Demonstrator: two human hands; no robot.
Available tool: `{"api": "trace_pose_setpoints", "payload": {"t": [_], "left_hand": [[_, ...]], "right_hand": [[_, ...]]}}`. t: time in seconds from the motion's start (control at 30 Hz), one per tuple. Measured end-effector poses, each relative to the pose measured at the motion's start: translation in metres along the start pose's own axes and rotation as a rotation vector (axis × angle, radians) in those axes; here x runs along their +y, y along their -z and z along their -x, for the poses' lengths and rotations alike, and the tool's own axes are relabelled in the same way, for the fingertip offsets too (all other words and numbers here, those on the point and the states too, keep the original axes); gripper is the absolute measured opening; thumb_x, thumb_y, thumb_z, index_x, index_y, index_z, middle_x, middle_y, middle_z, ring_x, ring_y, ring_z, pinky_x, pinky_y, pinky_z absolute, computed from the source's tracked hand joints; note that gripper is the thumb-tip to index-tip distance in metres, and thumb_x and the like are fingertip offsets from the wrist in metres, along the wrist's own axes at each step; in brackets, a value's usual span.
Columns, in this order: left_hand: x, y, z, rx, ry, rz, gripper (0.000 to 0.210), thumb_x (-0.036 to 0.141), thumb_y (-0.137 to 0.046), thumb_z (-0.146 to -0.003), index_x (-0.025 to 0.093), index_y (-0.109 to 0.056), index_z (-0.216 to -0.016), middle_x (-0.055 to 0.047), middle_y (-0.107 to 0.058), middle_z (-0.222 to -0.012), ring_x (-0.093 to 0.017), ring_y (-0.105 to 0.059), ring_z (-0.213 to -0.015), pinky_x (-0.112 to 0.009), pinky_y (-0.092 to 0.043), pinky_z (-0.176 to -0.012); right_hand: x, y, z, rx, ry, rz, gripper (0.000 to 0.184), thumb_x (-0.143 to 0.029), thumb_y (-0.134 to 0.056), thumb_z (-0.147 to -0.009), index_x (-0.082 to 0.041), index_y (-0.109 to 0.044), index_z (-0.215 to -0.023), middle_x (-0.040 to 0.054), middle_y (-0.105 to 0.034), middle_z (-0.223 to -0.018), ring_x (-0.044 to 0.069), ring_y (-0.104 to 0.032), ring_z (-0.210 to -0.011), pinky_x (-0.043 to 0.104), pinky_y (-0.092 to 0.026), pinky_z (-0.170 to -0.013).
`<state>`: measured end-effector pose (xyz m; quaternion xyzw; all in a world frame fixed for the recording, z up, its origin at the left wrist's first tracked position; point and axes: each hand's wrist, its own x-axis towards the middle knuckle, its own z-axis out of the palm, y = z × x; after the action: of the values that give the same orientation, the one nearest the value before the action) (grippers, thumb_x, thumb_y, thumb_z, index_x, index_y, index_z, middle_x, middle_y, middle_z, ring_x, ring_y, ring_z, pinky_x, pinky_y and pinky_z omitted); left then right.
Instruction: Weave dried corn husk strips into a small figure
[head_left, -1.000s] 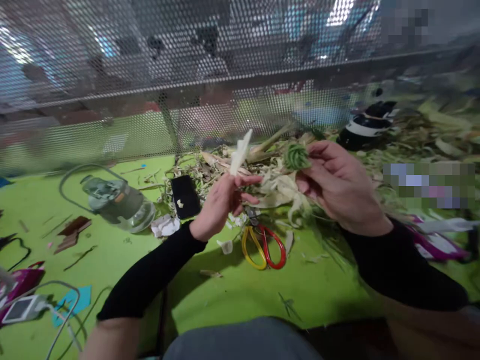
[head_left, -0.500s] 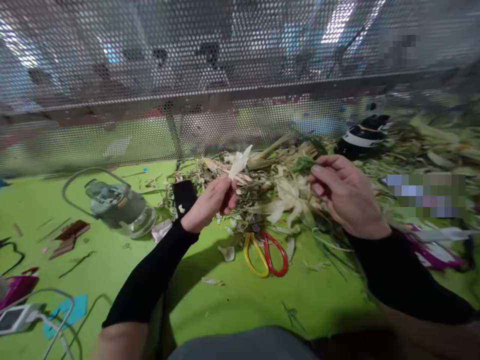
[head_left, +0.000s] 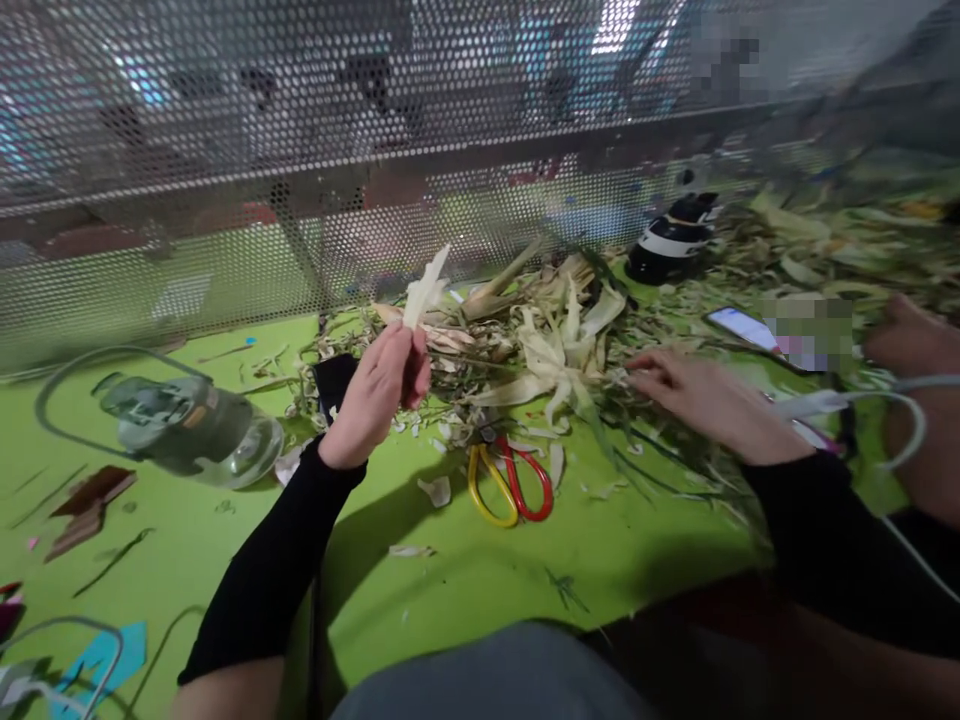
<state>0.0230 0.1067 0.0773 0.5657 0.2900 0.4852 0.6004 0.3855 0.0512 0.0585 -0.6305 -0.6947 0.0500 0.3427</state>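
The left hand point(head_left: 379, 395) is closing its fingers around a pale leaf strip point(head_left: 424, 288), holding it upright so the strip is poking up above the knuckles, right in front of the perforated metal screen point(head_left: 225, 150). The right hand point(head_left: 701, 400) is lying low and flat, fingers stretched out and gripping nothing, its fingertips reaching into the pile of leaves point(head_left: 555, 340) heaped on the green table point(head_left: 465, 590). Just below that pile, between the two hands, the scissors point(head_left: 510, 482) with one yellow and one red handle are lying on the table, untouched. A dark phone point(head_left: 334, 378) is sitting just beside the left wrist, partly hidden by it. Further left, a clear glass jar point(head_left: 187, 430) is lying on its side with a wire loop around it. Over at the right edge, another person's hand point(head_left: 911, 345) is showing near a lit phone point(head_left: 742, 325), with a white cable point(head_left: 862, 400) curling across in front of it.
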Motion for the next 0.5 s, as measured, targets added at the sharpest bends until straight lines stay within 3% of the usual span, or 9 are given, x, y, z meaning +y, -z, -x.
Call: {"api": "trace_pose_setpoints", "payload": {"t": [0.07,0.1,0.17,0.27,0.33,0.37,0.5], "left_hand": [[0.000,-0.004,0.001,-0.019,0.019,-0.020,0.023,0.034,-0.038,-0.104,0.021,-0.045,-0.087,0.009,-0.047,-0.053,-0.005,-0.038,-0.040,-0.014,-0.027,-0.039],[-0.001,-0.006,0.001,-0.045,0.036,-0.033,0.024,0.033,-0.037,-0.105,0.021,-0.045,-0.086,0.008,-0.048,-0.054,-0.005,-0.039,-0.041,-0.014,-0.028,-0.040],[-0.001,-0.012,0.001,-0.120,0.084,-0.074,0.025,0.030,-0.035,-0.106,0.020,-0.046,-0.086,0.007,-0.051,-0.055,-0.005,-0.042,-0.042,-0.015,-0.032,-0.042],[-0.003,-0.018,0.001,-0.186,0.137,-0.116,0.027,0.026,-0.032,-0.106,0.020,-0.045,-0.084,0.007,-0.051,-0.055,-0.005,-0.044,-0.043,-0.015,-0.036,-0.044],[-0.004,-0.018,0.001,-0.185,0.146,-0.111,0.028,0.024,-0.031,-0.106,0.020,-0.044,-0.082,0.008,-0.046,-0.055,-0.005,-0.043,-0.042,-0.015,-0.035,-0.044],[-0.005,-0.017,0.000,-0.178,0.148,-0.096,0.028,0.023,-0.031,-0.106,0.020,-0.044,-0.081,0.008,-0.043,-0.055,-0.005,-0.043,-0.042,-0.015,-0.034,-0.043],[-0.006,-0.009,-0.005,-0.161,0.197,-0.021,0.027,0.023,-0.031,-0.107,0.020,-0.044,-0.084,0.007,-0.045,-0.059,-0.004,-0.046,-0.044,-0.015,-0.032,-0.043]], "right_hand": [[-0.012,-0.003,-0.001,-0.043,-0.008,0.185,0.031,-0.052,-0.076,-0.081,-0.024,-0.065,-0.073,0.0091,-0.065,-0.066,0.023,-0.056,-0.056,0.036,-0.041,-0.053],[-0.026,-0.007,-0.002,-0.083,0.003,0.184,0.031,-0.054,-0.070,-0.086,-0.024,-0.069,-0.082,0.0122,-0.070,-0.079,0.027,-0.061,-0.066,0.040,-0.047,-0.061],[-0.062,-0.022,-0.004,-0.169,0.003,-0.001,0.036,-0.058,-0.061,-0.092,-0.026,-0.072,-0.105,0.0129,-0.075,-0.105,0.029,-0.068,-0.083,0.044,-0.054,-0.070],[-0.119,-0.052,-0.009,-0.304,0.060,-0.307,0.050,-0.060,-0.060,-0.092,-0.027,-0.064,-0.130,0.0101,-0.072,-0.123,0.028,-0.070,-0.102,0.045,-0.057,-0.084],[-0.143,-0.069,-0.016,-0.448,0.056,-0.400,0.056,-0.058,-0.060,-0.094,-0.026,-0.058,-0.140,0.0079,-0.075,-0.113,0.024,-0.071,-0.095,0.040,-0.057,-0.080],[-0.150,-0.075,-0.019,-0.471,0.059,-0.421,0.055,-0.059,-0.060,-0.094,-0.024,-0.060,-0.136,0.0059,-0.076,-0.099,0.021,-0.070,-0.081,0.036,-0.056,-0.071],[-0.152,-0.079,-0.032,-0.286,0.132,-0.325,0.038,-0.055,-0.055,-0.099,-0.021,-0.073,-0.098,0.0011,-0.068,-0.073,0.013,-0.050,-0.054,0.029,-0.037,-0.051]]}}
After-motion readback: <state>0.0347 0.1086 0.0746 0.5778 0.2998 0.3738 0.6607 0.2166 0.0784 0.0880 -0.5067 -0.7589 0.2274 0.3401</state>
